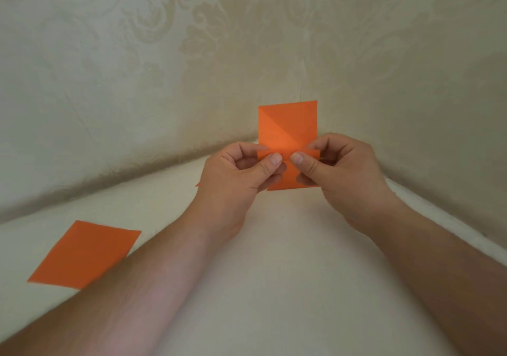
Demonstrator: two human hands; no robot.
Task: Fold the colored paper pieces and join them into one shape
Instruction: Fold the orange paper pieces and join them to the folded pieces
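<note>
Both hands, left (pixel 236 182) and right (pixel 340 180), pinch a diagonally creased orange paper (pixel 288 125) upright.

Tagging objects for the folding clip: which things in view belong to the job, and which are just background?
In the job:
- held orange paper, creased, pinched by left hand and right hand
- flat orange sheet on the surface, untouched
- small orange corner showing behind the left hand, likely another piece

Background:
- patterned wall
- pale surface
</note>
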